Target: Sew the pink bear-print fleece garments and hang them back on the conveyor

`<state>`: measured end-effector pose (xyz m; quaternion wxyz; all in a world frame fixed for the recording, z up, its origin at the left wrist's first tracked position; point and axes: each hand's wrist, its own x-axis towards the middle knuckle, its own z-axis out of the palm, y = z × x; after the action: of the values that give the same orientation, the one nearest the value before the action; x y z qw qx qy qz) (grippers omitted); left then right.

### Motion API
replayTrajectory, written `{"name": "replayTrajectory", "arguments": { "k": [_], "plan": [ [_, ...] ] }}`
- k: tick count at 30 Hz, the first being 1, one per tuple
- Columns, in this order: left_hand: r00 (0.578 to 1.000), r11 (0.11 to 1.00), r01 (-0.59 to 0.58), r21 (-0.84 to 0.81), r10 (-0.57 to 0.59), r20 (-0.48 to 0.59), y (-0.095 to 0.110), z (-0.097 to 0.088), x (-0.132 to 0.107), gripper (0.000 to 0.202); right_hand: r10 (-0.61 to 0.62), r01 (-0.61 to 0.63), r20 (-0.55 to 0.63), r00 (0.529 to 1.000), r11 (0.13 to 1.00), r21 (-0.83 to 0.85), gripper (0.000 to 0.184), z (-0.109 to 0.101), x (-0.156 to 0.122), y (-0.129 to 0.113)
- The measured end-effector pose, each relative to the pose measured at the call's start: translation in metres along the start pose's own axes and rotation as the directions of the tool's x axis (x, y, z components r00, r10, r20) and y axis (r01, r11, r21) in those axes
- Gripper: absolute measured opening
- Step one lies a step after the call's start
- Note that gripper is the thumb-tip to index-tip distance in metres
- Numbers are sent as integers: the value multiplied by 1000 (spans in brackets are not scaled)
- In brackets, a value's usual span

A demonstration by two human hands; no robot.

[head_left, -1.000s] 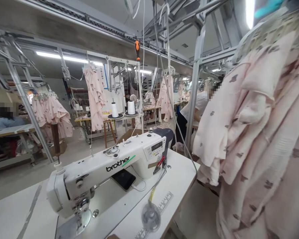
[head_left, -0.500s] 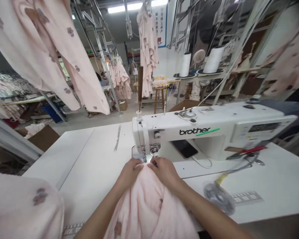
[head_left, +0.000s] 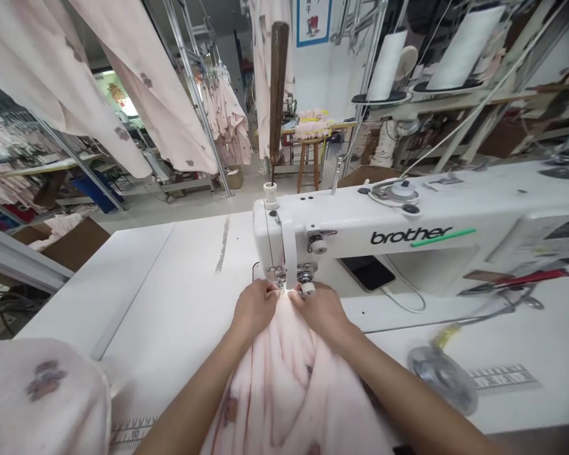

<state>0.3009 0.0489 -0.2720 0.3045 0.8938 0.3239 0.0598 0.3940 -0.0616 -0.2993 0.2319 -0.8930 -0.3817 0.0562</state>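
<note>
I read my left hand (head_left: 255,309) and right hand (head_left: 320,309) both clenched on the pale pink printed fabric (head_left: 284,385), its gathered edge at the presser foot (head_left: 279,275) of the Brother sewing machine (head_left: 374,237), on the white sewing table (head_left: 171,284).

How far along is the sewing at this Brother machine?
Done: pink printed garments hang overhead. In hand: the left hand and right hand pinch pink fabric at the presser foot. Left: the fabric's bulk lies bunched before the machine; how much is stitched cannot be told.

Left hand (head_left: 255,309) and right hand (head_left: 320,311) rest just apart, fingers curled downward.
</note>
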Motion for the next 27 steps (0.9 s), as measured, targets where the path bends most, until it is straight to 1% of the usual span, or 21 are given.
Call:
{"name": "replayTrajectory", "arguments": {
  "k": [12, 18, 23, 27],
  "plan": [
    [999, 999, -40, 34, 41, -7, -1, 1, 5, 15, -30, 23, -61, 998, 995, -100, 16, 7, 1, 2],
    [998, 998, -46, 44, 48, -34, -3, 4, 8, 13, -48, 41, -79, 996, 995, -92, 16, 10, 4, 3],
    [995, 995, -72, 64, 76, -71, -4, 7, 9, 12, -45, 39, -72, 996, 996, -85, 13, 9, 6, 2],
    [992, 994, -76, 76, 83, -95, -5, 8, 11, 13, -37, 31, -71, 997, 996, -89, 15, 8, 9, 1]
  ]
}}
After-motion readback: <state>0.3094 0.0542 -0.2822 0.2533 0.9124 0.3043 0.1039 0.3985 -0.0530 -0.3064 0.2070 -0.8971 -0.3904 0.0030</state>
